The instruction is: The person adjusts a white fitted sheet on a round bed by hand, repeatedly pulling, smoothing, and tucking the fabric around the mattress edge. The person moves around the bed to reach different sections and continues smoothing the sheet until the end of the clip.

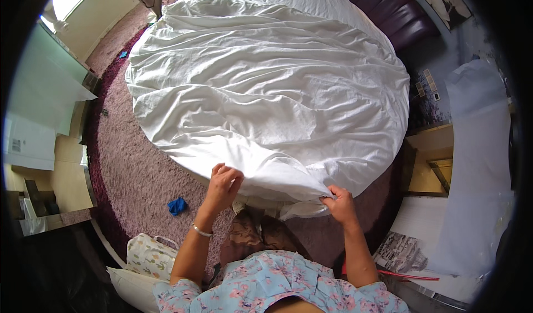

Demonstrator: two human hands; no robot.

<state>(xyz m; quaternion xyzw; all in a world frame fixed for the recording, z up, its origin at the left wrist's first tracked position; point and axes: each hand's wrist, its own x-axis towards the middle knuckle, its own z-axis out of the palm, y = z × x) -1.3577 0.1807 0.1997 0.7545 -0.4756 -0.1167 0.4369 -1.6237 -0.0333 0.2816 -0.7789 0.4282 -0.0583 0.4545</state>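
Observation:
A wrinkled white bed sheet (266, 88) is spread over a round bed, its near edge lifted toward me. My right hand (342, 204) pinches that edge between thumb and fingers, and the fabric is drawn into a taut fold running left from it. My left hand (225, 187), with a silver bangle at the wrist, is at the near left edge of the sheet. Its fingers are curled; whether they grip cloth is hidden. Below my right hand a loose piece of white cloth (305, 210) hangs beside the bed.
A mauve shag rug (137, 154) with a dark purple border surrounds the bed. On it lies a crumpled blue cloth (177, 206). A cactus-print bag (150, 252) and a white pillow (135, 290) are at my left. Behind the bed rises a purple padded headboard (399, 11).

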